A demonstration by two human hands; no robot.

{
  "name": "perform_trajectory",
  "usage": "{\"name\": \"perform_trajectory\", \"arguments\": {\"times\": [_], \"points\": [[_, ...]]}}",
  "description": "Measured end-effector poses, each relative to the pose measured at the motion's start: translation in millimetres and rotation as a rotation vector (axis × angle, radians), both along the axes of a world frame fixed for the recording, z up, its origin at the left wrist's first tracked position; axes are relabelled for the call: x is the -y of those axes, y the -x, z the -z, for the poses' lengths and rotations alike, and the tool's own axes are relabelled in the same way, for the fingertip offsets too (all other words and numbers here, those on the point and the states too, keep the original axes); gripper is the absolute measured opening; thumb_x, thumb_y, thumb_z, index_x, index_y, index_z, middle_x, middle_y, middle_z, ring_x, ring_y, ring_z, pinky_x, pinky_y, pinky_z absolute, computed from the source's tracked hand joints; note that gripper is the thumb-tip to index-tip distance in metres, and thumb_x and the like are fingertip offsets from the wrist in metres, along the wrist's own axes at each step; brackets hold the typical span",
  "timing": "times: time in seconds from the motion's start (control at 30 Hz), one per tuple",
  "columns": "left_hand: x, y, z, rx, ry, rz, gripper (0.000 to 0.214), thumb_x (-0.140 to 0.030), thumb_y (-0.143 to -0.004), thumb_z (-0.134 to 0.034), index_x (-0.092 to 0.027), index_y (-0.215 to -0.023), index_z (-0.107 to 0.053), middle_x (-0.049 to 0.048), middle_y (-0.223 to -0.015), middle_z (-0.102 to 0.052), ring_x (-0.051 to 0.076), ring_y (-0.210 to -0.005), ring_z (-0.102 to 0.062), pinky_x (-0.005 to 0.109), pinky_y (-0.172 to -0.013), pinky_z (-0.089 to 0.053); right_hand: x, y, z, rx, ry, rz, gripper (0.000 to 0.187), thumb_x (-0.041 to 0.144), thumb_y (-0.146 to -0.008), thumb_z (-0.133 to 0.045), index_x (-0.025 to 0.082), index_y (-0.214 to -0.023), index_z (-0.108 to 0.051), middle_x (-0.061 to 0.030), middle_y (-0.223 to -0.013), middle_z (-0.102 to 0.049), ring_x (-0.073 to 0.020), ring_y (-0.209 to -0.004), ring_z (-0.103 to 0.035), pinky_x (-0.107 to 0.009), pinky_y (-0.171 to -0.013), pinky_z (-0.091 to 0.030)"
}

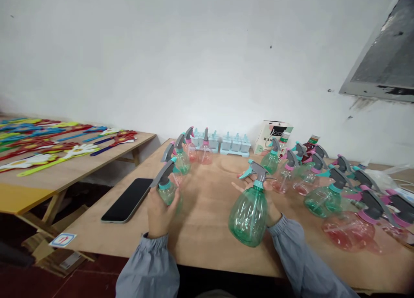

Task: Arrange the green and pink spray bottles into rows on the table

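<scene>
"Well, call the middle of the table (207, 220) the clock's centre; where are the two green sprayers in hand?"

"The right-hand sprayer (247, 218) is at about four o'clock, the left-hand sprayer (168, 195) at nine, just inside the phone (127, 201)."

"And the hands?"

"The left hand (161, 212) is wrapped around its sprayer below the head. The right hand (272, 203) cups its own from behind, around the neck, some fingers stretching out past it."

"Heavy, d'you think?"

"Light, I'd guess. The see-through body looks like thin plastic, and I can't make out any liquid. It's smooth, so probably slippery, and the wall might dent under a hard squeeze."

"Where would you grip it?"

"Right where it narrows, under the teal collar (258, 184). The trigger (247, 171) looks slender and likely swings, so I'd keep off that."
</scene>
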State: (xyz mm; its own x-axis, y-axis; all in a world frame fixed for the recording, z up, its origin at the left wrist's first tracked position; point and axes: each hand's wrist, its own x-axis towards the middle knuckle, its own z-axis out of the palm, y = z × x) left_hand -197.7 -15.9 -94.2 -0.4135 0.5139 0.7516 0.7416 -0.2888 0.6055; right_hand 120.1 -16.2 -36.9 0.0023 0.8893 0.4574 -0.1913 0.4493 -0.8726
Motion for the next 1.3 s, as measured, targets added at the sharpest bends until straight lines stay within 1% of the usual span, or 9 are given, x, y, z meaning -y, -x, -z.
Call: {"name": "perform_trajectory", "arguments": {"times": [0.13, 0.23, 0.4, 0.63, 0.8, 0.9, 1.03, 1.13, 1.3], "points": [[-0.7, 1.1, 1.7, 0.012, 0.006, 0.002, 0.061, -0.062, -0.085, -0.064, -0.016, -0.124, -0.056, 0.0132, -0.106, -0.065, 0.036, -0.103, -0.069, 0.052, -0.092, -0.057, 0.6, 0.2, 1.4, -0.110, 0.085, -0.066, 0.069, 0.088, -0.073, -0.066, 0.030, -0.108, -0.077, -0.0077, -0.090, -0.078, -0.0369, -0.108, -0.076, -0.063, -0.112, -0.055], [-1.2, 1.7, 2.8, 0.016, 0.014, 0.004, 0.062, -0.062, -0.084, -0.064, -0.016, -0.124, -0.056, 0.0141, -0.106, -0.065, 0.036, -0.102, -0.070, 0.051, -0.089, -0.057, 1.7, 2.4, -1.1, -0.133, 0.092, -0.064, 0.060, 0.080, -0.077, -0.069, 0.030, -0.109, -0.076, -0.0087, -0.096, -0.078, -0.0371, -0.112, -0.075, -0.063, -0.116, -0.051], [-1.2, 1.1, 3.4, 0.009, -0.017, 0.010, 0.060, -0.062, -0.085, -0.064, -0.017, -0.123, -0.056, 0.0127, -0.105, -0.065, 0.036, -0.104, -0.069, 0.051, -0.093, -0.056, -2.5, 6.0, -5.5, -0.127, 0.063, -0.142, 0.084, 0.084, -0.069, -0.071, 0.032, -0.134, -0.067, -0.0092, -0.112, -0.079, -0.0360, -0.117, -0.072, -0.070, -0.115, -0.049], [-0.3, 1.6, 3.8, -0.011, -0.018, 0.019, 0.062, -0.062, -0.086, -0.064, -0.015, -0.126, -0.056, 0.0160, -0.109, -0.066, 0.038, -0.105, -0.070, 0.053, -0.091, -0.057, 5.1, -7.7, -3.0, -0.105, 0.188, 0.015, 0.059, 0.073, -0.067, -0.080, 0.027, -0.105, -0.076, -0.0096, -0.094, -0.083, -0.0384, -0.106, -0.078, -0.056, -0.096, -0.064], [1.6, 0.5, 1.3, 0.000, -0.016, 0.033, 0.062, -0.062, -0.086, -0.064, -0.015, -0.126, -0.056, 0.0162, -0.110, -0.066, 0.038, -0.106, -0.070, 0.053, -0.092, -0.058, 7.8, -13.0, -11.7, -0.180, 0.169, 0.023, 0.051, 0.073, -0.066, -0.079, 0.028, -0.090, -0.075, -0.0105, -0.095, -0.083, -0.0386, -0.106, -0.078, -0.059, -0.096, -0.062], [1.9, 0.2, 0.7, 0.001, -0.009, 0.035, 0.060, -0.062, -0.087, -0.063, -0.015, -0.125, -0.057, 0.0156, -0.109, -0.067, 0.037, -0.105, -0.070, 0.053, -0.091, -0.058, 13.8, -33.8, -9.1, -0.178, 0.181, 0.210, 0.040, 0.065, -0.068, -0.080, 0.028, -0.081, -0.073, -0.0082, -0.085, -0.081, -0.0357, -0.095, -0.078, -0.055, -0.089, -0.064], [0.9, 1.1, 2.6, -0.002, -0.011, 0.042, 0.061, -0.062, -0.085, -0.065, -0.016, -0.125, -0.057, 0.0145, -0.109, -0.066, 0.037, -0.104, -0.070, 0.051, -0.091, -0.058, 29.1, -90.9, 3.2, -0.171, 0.057, 0.732, 0.031, 0.052, -0.068, -0.080, 0.026, -0.082, -0.071, -0.0006, -0.075, -0.074, -0.0255, -0.078, -0.074, -0.045, -0.081, -0.063], [0.5, 1.2, 3.4, 0.004, -0.020, 0.036, 0.060, -0.062, -0.085, -0.066, -0.017, -0.124, -0.057, 0.0137, -0.108, -0.066, 0.036, -0.105, -0.070, 0.051, -0.092, -0.058, 41.7, -138.1, 7.3, -0.097, -0.004, 1.067, 0.030, 0.046, -0.065, -0.079, 0.024, -0.085, -0.072, -0.0003, -0.082, -0.073, -0.0236, -0.082, -0.070, -0.045, -0.086, -0.060], [0.8, 0.4, 2.6, 0.008, -0.024, 0.043, 0.060, -0.062, -0.085, -0.065, -0.016, -0.124, -0.058, 0.0146, -0.111, -0.067, 0.036, -0.107, -0.070, 0.051, -0.094, -0.057, 47.7, -181.1, 0.0, 0.104, -0.031, 1.197, 0.032, 0.051, -0.068, -0.075, 0.027, -0.090, -0.073, -0.0024, -0.084, -0.070, -0.0302, -0.090, -0.070, -0.051, -0.088, -0.058]]}}
